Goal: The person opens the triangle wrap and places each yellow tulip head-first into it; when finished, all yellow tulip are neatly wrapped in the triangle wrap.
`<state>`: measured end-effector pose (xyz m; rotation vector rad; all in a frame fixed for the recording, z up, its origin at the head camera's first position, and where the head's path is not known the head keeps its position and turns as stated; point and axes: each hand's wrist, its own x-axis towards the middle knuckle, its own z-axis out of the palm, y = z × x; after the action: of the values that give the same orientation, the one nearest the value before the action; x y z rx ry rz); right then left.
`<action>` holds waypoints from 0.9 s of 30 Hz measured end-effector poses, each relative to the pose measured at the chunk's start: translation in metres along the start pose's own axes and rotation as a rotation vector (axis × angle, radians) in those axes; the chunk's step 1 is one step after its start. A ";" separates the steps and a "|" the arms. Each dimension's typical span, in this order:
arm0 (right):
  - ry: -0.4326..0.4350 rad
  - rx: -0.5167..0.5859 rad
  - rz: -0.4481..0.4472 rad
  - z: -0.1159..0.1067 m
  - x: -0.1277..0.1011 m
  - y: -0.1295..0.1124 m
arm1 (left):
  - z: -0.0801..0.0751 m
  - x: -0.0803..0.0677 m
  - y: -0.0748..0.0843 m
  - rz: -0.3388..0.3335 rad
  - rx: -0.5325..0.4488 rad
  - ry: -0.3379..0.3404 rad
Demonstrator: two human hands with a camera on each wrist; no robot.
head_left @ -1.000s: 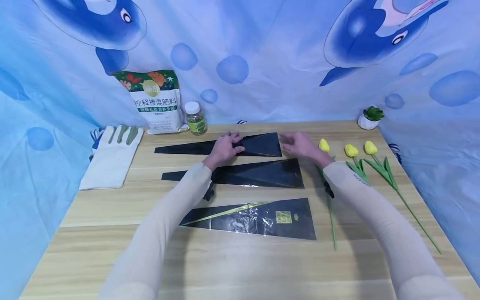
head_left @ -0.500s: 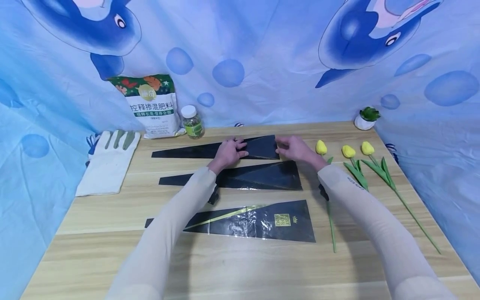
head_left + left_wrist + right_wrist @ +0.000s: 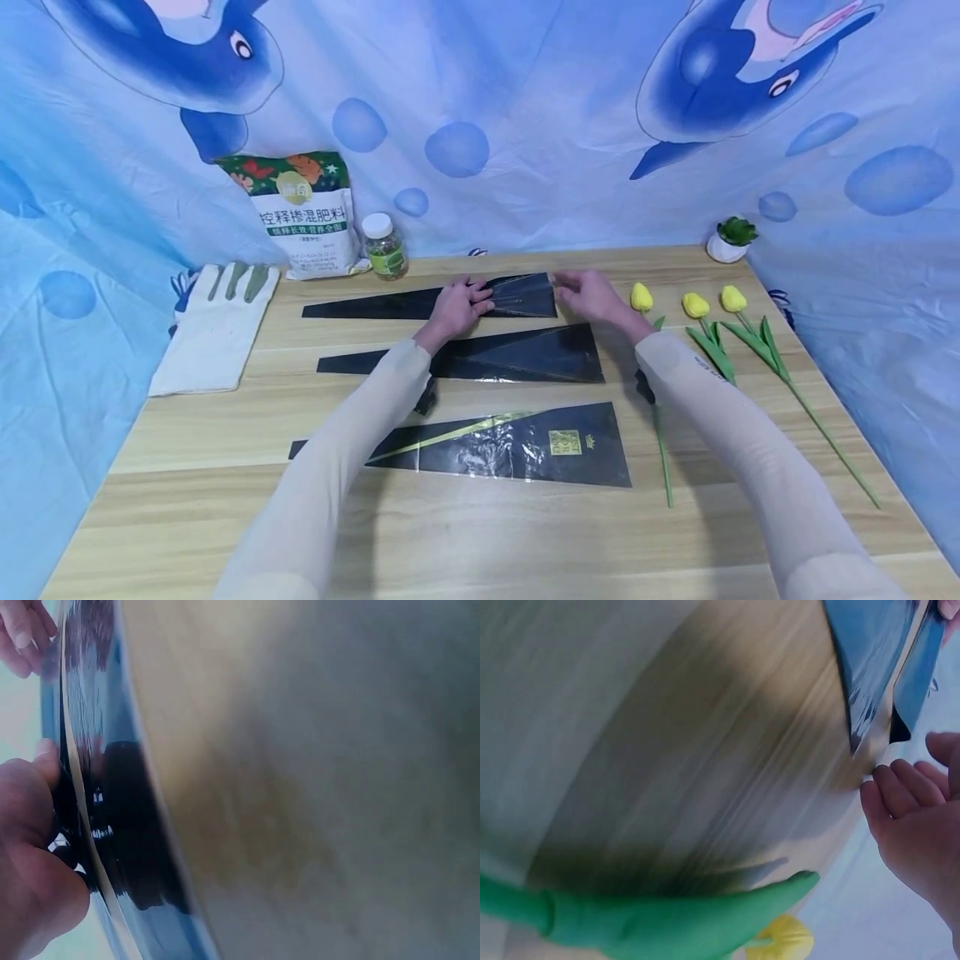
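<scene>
Black tapered flower sleeve [image 3: 522, 295], uppermost of three, runs lengthwise left to right at upper centre, left hand [image 3: 456, 309] nearer, relaxed fingers resting on it, right hand [image 3: 588, 295] apart, loosely bent, holding nothing, just off its wide right end.

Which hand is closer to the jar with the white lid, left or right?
Left. The left hand rests on the farthest black wrapper, to the right of the jar; the right hand is farther right, by that wrapper's wide end.
</scene>
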<state>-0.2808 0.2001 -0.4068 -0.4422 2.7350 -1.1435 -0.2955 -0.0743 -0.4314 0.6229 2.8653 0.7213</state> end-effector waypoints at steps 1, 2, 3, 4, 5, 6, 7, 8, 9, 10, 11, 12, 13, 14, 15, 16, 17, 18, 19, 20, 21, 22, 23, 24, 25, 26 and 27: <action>0.022 0.029 0.019 0.001 0.000 -0.001 | 0.000 0.000 0.000 0.002 -0.011 0.007; 0.043 0.055 0.041 0.001 0.001 -0.002 | -0.001 -0.001 0.000 0.003 -0.029 0.016; 0.057 0.093 0.071 0.002 0.001 -0.003 | -0.001 -0.001 0.000 0.001 -0.050 0.025; 0.066 0.127 0.097 0.003 0.002 -0.005 | -0.002 -0.002 0.000 0.000 -0.068 0.034; 0.073 0.159 0.125 0.003 0.003 -0.006 | -0.002 -0.002 0.000 0.000 -0.088 0.043; 0.072 0.187 0.154 0.004 0.003 -0.008 | -0.002 -0.003 0.000 -0.002 -0.109 0.051; 0.068 0.218 0.183 0.004 0.004 -0.010 | -0.002 -0.003 0.000 -0.001 -0.124 0.057; 0.061 0.257 0.210 0.005 0.005 -0.012 | -0.001 -0.003 -0.001 0.004 -0.131 0.063; 0.056 0.296 0.237 0.005 0.006 -0.014 | -0.001 -0.003 -0.002 0.008 -0.135 0.067; 0.056 0.328 0.258 0.006 0.007 -0.015 | 0.000 -0.003 -0.002 0.013 -0.140 0.072; 0.058 0.355 0.277 0.006 0.008 -0.016 | 0.000 -0.003 -0.002 0.018 -0.140 0.077; 0.063 0.379 0.291 0.007 0.009 -0.017 | 0.001 -0.002 -0.003 0.022 -0.141 0.080; 0.072 0.400 0.300 0.007 0.010 -0.018 | 0.001 -0.002 -0.003 0.024 -0.141 0.083; 0.084 0.416 0.310 0.008 0.011 -0.018 | 0.002 -0.002 -0.003 0.024 -0.142 0.086; 0.095 0.422 0.318 0.008 0.012 -0.019 | 0.002 -0.002 -0.003 0.021 -0.146 0.087; 0.105 0.430 0.324 0.009 0.012 -0.019 | 0.002 -0.002 -0.003 0.019 -0.146 0.089; 0.112 0.431 0.326 0.009 0.013 -0.019 | 0.002 -0.002 -0.003 0.018 -0.145 0.091; 0.124 0.431 0.328 0.009 0.014 -0.020 | 0.002 -0.002 -0.003 0.014 -0.149 0.094; 0.134 0.429 0.331 0.010 0.014 -0.020 | 0.002 -0.002 -0.003 0.012 -0.150 0.097; 0.143 0.427 0.332 0.010 0.014 -0.020 | 0.002 -0.002 -0.003 0.010 -0.150 0.099; 0.152 0.422 0.331 0.010 0.014 -0.020 | 0.002 -0.002 -0.003 0.009 -0.153 0.102; 0.159 0.415 0.331 0.011 0.014 -0.020 | 0.002 -0.003 -0.002 0.006 -0.159 0.105; 0.166 0.411 0.331 0.012 0.014 -0.021 | 0.001 -0.003 -0.002 0.002 -0.167 0.108; 0.174 0.403 0.331 0.012 0.014 -0.021 | 0.001 -0.004 -0.002 -0.001 -0.172 0.111; 0.179 0.399 0.329 0.013 0.014 -0.021 | 0.001 -0.004 -0.002 -0.002 -0.174 0.115; 0.183 0.395 0.330 0.013 0.013 -0.022 | 0.001 -0.005 -0.002 -0.005 -0.180 0.119; 0.188 0.392 0.332 0.014 0.013 -0.022 | 0.001 -0.005 -0.002 -0.008 -0.187 0.125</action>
<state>-0.2853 0.1716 -0.4010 0.1698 2.4992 -1.6320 -0.2914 -0.0774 -0.4334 0.5581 2.8623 1.0475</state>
